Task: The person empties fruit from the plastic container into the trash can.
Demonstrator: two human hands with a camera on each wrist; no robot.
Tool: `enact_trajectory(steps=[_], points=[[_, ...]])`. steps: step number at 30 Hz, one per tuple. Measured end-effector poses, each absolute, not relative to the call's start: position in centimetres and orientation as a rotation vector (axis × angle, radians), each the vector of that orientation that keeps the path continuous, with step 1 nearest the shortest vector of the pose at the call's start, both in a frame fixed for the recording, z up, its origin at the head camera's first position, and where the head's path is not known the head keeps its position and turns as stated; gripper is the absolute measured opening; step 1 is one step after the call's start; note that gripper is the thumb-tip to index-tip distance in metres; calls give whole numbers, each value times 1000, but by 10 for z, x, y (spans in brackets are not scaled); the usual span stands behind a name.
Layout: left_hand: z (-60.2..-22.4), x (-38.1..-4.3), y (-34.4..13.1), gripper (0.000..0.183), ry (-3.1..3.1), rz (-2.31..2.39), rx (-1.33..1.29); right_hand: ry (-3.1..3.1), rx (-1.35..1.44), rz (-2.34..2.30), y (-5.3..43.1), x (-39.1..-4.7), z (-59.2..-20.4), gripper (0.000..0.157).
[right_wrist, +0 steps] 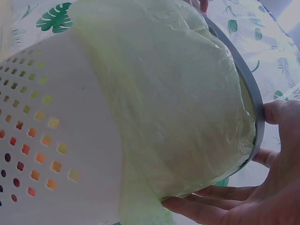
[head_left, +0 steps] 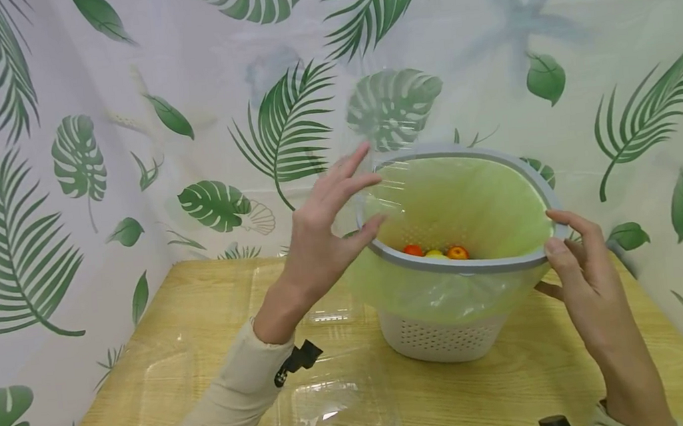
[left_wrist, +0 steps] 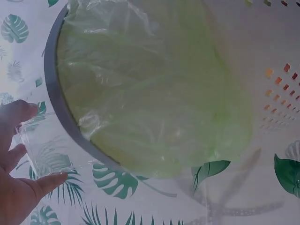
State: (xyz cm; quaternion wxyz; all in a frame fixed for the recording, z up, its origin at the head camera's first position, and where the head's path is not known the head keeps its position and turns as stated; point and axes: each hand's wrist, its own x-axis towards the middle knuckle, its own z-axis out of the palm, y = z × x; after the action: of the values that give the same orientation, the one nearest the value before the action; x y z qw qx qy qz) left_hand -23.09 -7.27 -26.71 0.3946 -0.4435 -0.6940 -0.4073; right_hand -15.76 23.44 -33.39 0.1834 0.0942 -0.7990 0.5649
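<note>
A white perforated waste bin [head_left: 444, 338] stands on the table, with a light green plastic bag [head_left: 450, 298] lining it and folded over the outside. Around its mouth runs a grey rim [head_left: 478, 266]. Inside lie a red fruit [head_left: 413, 251], a yellow-green fruit [head_left: 436, 253] and an orange fruit [head_left: 457, 253]. My right hand [head_left: 594, 280] grips the right side of the rim, its lower fingers against the bag in the right wrist view. At the left side of the mouth, my left hand [head_left: 330, 217] holds a clear plastic container [left_wrist: 47, 145] between spread fingers and thumb.
Clear plastic trays lie on the wooden table [head_left: 221, 296]: one tray [head_left: 335, 407] near the front, another tray [head_left: 162, 387] at left, and a third [head_left: 334, 314] behind the left forearm. A leaf-patterned curtain [head_left: 185, 65] hangs close behind the bin and along both sides.
</note>
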Motion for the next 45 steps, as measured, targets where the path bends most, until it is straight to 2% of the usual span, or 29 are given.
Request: enact_trajectory(steps=[7, 26, 36, 45], points=[[-255, -215, -107, 40, -1693, -1388, -959, -2244, 267, 1588, 236, -159, -332, 46], [-316, -227, -240, 36, -1792, -1702, -386, -2223, 242, 1614, 239, -158, -336, 46], [-352, -247, -306, 41, -1767, -2064, 87, -2222, 261, 1625, 236, -159, -335, 46], [-381, -252, -349, 32, -1675, -2219, 588, -2213, 274, 1665, 234, -159, -334, 46]])
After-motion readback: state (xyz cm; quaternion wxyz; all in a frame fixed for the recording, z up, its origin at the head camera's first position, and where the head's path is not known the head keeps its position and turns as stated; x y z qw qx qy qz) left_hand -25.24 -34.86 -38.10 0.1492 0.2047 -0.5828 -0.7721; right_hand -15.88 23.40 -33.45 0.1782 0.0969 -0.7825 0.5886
